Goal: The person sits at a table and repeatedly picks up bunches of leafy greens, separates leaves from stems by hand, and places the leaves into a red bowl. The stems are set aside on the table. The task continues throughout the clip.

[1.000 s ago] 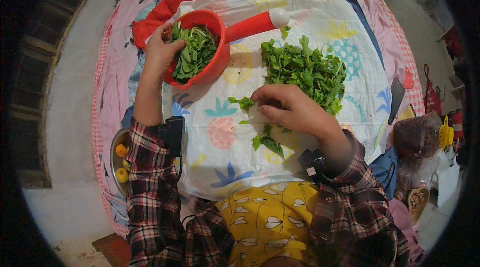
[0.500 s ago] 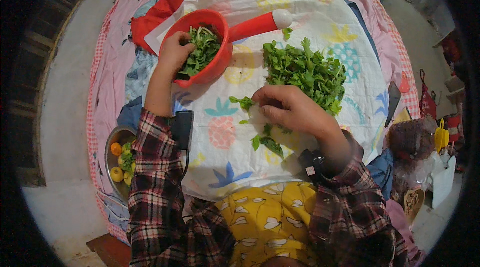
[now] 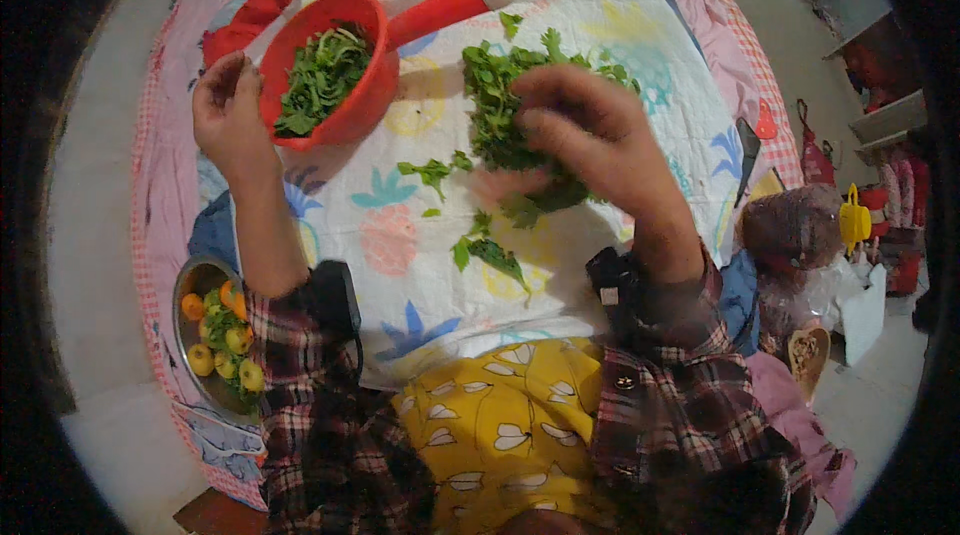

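My left hand point(image 3: 230, 120) is raised at the left rim of a red long-handled dipper point(image 3: 375, 90), its fingers loosely bent, thumb apart, and nothing visible in them. Cut leafy greens point(image 3: 325, 75) lie inside the dipper. Over a heap of leafy green herbs point(image 3: 490, 100) hovers my right hand point(image 3: 590, 135), blurred by motion; its thumb and fingers are spread and I see nothing held. Whether its lower fingers touch the leaves is hidden. Loose sprigs point(image 3: 490, 253) and a smaller leafy piece point(image 3: 432, 171) lie nearer me on the fruit-printed white cloth point(image 3: 400, 275).
At the left, a metal bowl point(image 3: 180, 335) holds yellow and orange fruit with greens. A dark knife blade point(image 3: 745, 157) lies near the cloth's right edge. Beyond it are a brown-purple bundle point(image 3: 795, 225), a yellow object point(image 3: 853, 222) and a wooden scoop point(image 3: 808, 360).
My left hand has come out of the dipper to its left side. My right hand has moved from the loose sprig up over the herb heap. The whole view has shifted.
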Demonstrator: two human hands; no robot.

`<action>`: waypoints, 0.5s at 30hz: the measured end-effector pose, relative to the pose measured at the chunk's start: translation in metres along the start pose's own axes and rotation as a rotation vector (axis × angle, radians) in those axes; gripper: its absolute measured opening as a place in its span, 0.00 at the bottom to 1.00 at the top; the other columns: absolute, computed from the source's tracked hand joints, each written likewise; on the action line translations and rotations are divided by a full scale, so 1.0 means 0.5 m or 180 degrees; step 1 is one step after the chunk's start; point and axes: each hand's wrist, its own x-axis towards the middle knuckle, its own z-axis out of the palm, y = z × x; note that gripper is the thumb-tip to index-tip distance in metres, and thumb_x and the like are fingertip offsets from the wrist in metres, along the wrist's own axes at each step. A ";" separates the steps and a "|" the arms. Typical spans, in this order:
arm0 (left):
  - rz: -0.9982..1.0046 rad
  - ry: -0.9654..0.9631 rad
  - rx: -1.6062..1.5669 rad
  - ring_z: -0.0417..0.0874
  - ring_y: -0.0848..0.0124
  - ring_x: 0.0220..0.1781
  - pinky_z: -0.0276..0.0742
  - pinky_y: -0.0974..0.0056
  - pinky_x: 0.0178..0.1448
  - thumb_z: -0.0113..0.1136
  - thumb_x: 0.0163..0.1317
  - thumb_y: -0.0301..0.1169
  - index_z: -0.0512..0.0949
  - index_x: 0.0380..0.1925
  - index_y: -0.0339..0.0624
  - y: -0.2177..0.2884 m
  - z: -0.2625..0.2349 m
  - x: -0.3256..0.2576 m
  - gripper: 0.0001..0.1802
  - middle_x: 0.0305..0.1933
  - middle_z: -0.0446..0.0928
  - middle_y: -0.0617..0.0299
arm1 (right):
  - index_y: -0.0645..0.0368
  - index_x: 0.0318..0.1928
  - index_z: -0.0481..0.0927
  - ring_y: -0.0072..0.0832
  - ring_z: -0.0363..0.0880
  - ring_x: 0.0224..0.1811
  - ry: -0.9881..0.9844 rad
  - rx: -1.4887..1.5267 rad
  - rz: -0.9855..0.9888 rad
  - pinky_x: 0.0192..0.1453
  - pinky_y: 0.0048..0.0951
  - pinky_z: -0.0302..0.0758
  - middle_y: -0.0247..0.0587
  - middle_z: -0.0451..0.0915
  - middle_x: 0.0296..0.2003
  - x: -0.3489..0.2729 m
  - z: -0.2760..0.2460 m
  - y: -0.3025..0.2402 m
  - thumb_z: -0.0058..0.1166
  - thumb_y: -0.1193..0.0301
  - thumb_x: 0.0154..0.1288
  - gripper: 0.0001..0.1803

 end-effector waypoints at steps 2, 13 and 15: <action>-0.0719 -0.0194 -0.1121 0.80 0.71 0.39 0.78 0.68 0.44 0.56 0.61 0.21 0.74 0.41 0.36 0.024 0.009 -0.073 0.09 0.40 0.77 0.58 | 0.63 0.46 0.78 0.16 0.75 0.36 0.0506 -0.0516 -0.0090 0.37 0.19 0.75 0.31 0.79 0.34 0.002 -0.034 -0.009 0.56 0.75 0.60 0.13; -0.1147 -0.0693 -0.2037 0.78 0.74 0.31 0.75 0.69 0.34 0.55 0.62 0.23 0.72 0.37 0.39 0.052 0.012 -0.201 0.05 0.32 0.76 0.60 | 0.62 0.44 0.78 0.29 0.78 0.32 0.0466 -0.1944 -0.0375 0.39 0.28 0.74 0.44 0.79 0.31 0.034 -0.043 0.032 0.55 0.74 0.57 0.13; -0.1512 -0.0952 -0.2339 0.77 0.76 0.28 0.74 0.71 0.31 0.56 0.61 0.24 0.72 0.36 0.39 0.045 0.016 -0.217 0.04 0.29 0.76 0.61 | 0.62 0.44 0.79 0.35 0.80 0.34 0.0044 -0.2310 -0.0082 0.41 0.30 0.75 0.50 0.80 0.34 0.038 -0.031 0.035 0.56 0.76 0.55 0.14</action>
